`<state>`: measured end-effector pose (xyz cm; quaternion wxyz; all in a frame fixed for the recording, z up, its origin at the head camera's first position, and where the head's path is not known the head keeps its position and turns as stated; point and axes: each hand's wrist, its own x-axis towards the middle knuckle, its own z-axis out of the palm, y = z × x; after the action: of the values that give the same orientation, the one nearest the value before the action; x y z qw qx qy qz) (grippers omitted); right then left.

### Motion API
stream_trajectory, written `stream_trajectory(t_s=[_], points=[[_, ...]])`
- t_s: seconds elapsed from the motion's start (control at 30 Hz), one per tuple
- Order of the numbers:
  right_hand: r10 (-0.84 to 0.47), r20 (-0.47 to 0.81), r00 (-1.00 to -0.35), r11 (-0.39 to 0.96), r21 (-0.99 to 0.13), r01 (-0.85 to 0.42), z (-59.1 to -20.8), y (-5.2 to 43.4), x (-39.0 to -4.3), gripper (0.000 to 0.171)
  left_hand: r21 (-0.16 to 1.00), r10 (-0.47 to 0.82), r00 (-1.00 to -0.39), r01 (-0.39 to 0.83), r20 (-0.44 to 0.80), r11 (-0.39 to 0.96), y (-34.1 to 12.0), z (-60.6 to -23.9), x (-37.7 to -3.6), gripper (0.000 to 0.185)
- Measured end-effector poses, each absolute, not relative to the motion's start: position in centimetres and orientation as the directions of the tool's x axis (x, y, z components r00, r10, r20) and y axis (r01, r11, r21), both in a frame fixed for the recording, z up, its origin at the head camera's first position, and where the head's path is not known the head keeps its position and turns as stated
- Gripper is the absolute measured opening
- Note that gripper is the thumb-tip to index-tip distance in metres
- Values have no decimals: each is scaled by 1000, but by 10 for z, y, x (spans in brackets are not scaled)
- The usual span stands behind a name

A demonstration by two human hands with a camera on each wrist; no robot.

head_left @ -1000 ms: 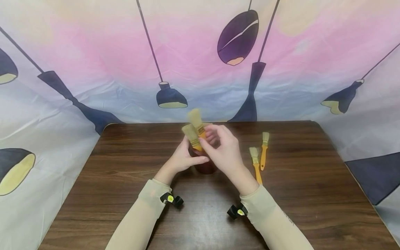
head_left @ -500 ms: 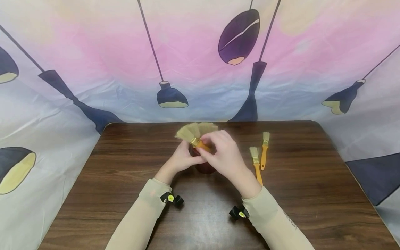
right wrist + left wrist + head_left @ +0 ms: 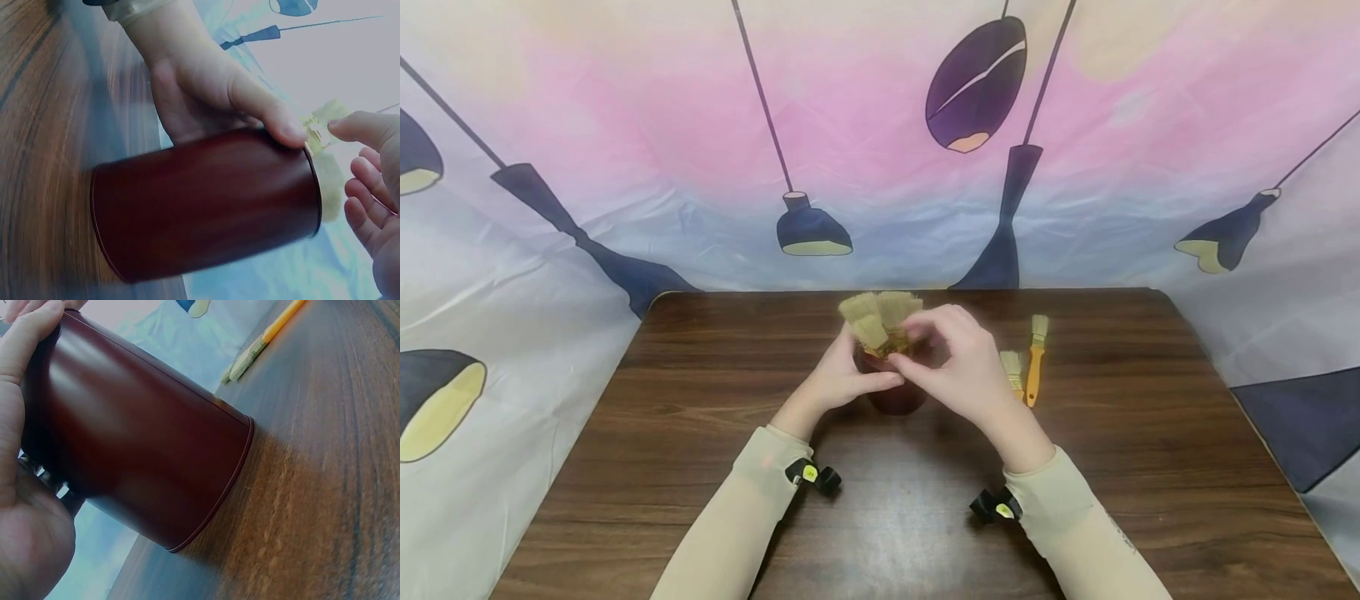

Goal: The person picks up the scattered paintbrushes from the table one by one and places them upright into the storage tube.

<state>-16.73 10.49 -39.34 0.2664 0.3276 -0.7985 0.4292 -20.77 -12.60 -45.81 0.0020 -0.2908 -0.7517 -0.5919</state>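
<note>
In the head view, a dark red cup [image 3: 891, 392] is seen standing upright on the wooden table [image 3: 700, 433], near its middle. The cup is gripped at its left side by the left hand [image 3: 842, 379], with the thumb laid across the front of the wall. Two paintbrushes [image 3: 880, 321] are held in the cup, bristles up and fanned side by side. The right hand [image 3: 962, 367] is poised just right of the bristles with its fingers loosely curled; nothing is seen to be held in it. Two loose brushes [image 3: 1033, 362] are laid flat on the table to the right of the cup, partly hidden by the right hand.

In the left wrist view, the cup [image 3: 144, 437] is shown close up, its base set on the table [image 3: 325, 487], and the left hand [image 3: 25, 487] is wrapped round its wall. One loose brush [image 3: 265, 340] is seen lying beyond.

In the right wrist view, the cup [image 3: 206, 200] is clasped by the left hand [image 3: 212, 100], thumb at the rim. The fingers [image 3: 369, 172] of the right hand are spread and relaxed just off the rim, with nothing held. Pale bristles [image 3: 319, 128] are visible at the mouth.
</note>
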Motion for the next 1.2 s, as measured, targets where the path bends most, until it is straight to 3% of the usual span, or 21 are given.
stream_trajectory(t_s=[0.33, 0.6, 0.83, 1.2], points=[[-135, 653, -745, 511, -598, -617, -401, 154, -172, 37, 912, 420, -858, 385, 296, 143, -123, -458, -206, 101], [67, 475, -878, 663, -678, -316, -424, 221, -180, 28, 920, 419, -865, 363, 276, 145, -122, -459, -205, 105], [154, 281, -947, 714, -694, -89, -449, 261, -181, 39, 917, 425, -865, 364, 267, 165, -124, -461, -207, 104], [177, 84, -981, 694, -717, 64, -471, 268, -191, 60, 912, 424, -860, 379, 283, 160, -125, -457, -206, 103]])
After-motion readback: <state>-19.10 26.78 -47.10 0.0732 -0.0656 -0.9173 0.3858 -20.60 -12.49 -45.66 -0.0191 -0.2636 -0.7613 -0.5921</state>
